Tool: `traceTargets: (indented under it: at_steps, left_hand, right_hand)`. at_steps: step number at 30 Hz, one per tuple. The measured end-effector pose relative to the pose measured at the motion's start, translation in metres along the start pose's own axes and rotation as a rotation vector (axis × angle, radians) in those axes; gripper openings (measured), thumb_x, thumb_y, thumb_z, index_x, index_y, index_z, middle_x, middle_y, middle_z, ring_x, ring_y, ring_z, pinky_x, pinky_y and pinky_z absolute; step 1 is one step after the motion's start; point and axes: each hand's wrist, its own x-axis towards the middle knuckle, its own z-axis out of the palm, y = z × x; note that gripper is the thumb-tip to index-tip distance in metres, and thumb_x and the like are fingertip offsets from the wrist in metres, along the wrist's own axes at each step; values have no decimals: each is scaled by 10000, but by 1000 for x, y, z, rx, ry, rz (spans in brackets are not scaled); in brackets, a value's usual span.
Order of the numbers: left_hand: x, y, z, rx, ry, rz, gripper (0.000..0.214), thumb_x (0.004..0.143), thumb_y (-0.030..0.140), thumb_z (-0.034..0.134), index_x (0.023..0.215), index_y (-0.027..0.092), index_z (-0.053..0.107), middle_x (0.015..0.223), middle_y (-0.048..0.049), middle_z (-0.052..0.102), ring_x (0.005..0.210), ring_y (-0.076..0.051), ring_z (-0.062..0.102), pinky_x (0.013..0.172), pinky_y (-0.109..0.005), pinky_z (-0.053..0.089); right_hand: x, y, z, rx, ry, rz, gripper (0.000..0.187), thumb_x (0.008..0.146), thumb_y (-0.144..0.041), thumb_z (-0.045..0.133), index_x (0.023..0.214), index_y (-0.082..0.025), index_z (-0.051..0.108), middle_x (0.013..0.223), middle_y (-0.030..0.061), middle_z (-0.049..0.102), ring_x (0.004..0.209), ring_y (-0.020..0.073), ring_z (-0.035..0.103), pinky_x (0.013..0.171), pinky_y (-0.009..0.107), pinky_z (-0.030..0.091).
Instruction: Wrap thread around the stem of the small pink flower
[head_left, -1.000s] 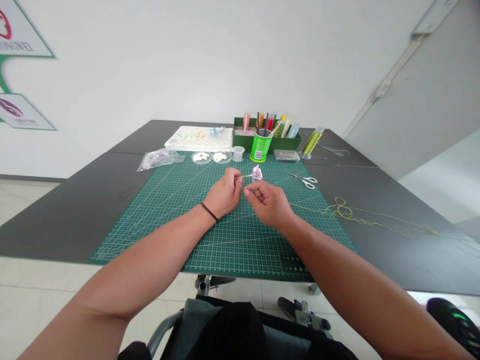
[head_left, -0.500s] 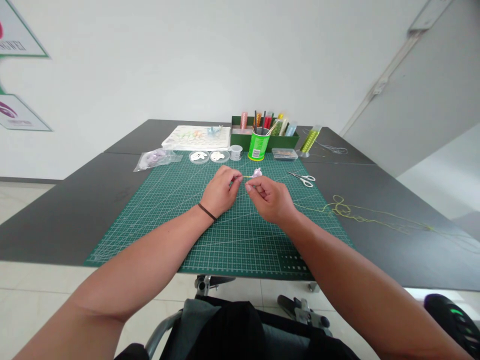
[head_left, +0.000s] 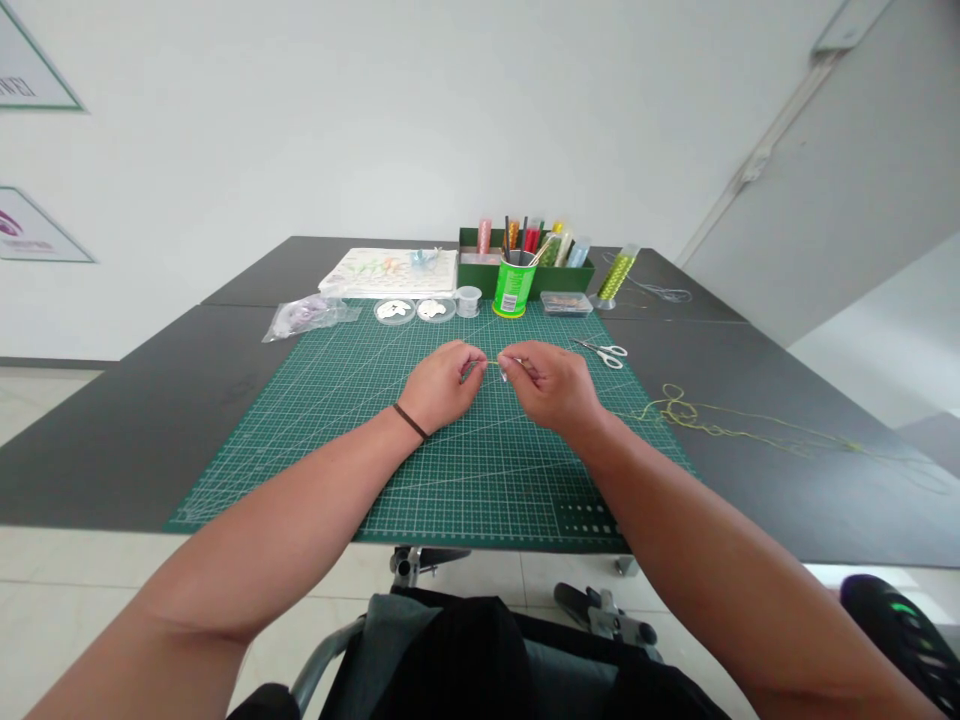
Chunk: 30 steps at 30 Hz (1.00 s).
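Above the middle of the green cutting mat (head_left: 480,490), my left hand (head_left: 444,385) pinches a thin yellow-green stem (head_left: 492,362) between thumb and fingertips. Facing it, my right hand (head_left: 553,385) is closed in a pinch at the stem's other end, where the small pale lilac flower is. Its fingers cover most of the flower; only a pale bit (head_left: 503,376) shows below the fingertips. Yellow-green thread (head_left: 679,408) lies in loose loops to the right, over the mat edge and dark table. White-handled scissors (head_left: 606,352) rest beyond my right hand.
A green tin (head_left: 510,290) with sticks stands before a dark green box (head_left: 562,285) of thread spools. Nearby are two dishes (head_left: 394,312) of white pieces, a small tub (head_left: 469,301), a flat clear case (head_left: 566,304), a yellow-green spool (head_left: 618,277), a white tray (head_left: 390,272) and a plastic bag (head_left: 307,316).
My right hand has shifted slightly and its fingers have closed over the stem and flower, which showed plainly before. My left hand keeps its pinch. The whole view has shifted a little.
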Motion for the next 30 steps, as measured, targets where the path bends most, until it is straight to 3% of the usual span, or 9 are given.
traceTargets:
  at_steps: [7,14,30]
  left_hand:
    - [0,-1,0,-42,-66,35,88,880,192,558,847,173,638,716,3,571,715,-137,543,709,-275,450]
    - [0,1,-2,-67,-83,53,89,870,185,573,815,172,642,691,9,561,711,-136,541,701,-275,444]
    - [0,5,-4,-181,-90,60,70,838,161,616,780,174,652,646,33,534,648,-108,508,663,-249,418]
  right_hand:
    - [4,11,0,-32,128,-34,218,906,-318,503,841,-197,673,699,20,660,638,140,570,634,265,413]
    - [7,15,1,-32,162,0,201,882,-314,537,823,-191,684,668,9,653,607,131,558,613,253,401]
    - [12,26,-1,95,100,290,198,806,-352,593,780,-186,697,499,-60,414,497,90,351,529,248,283]
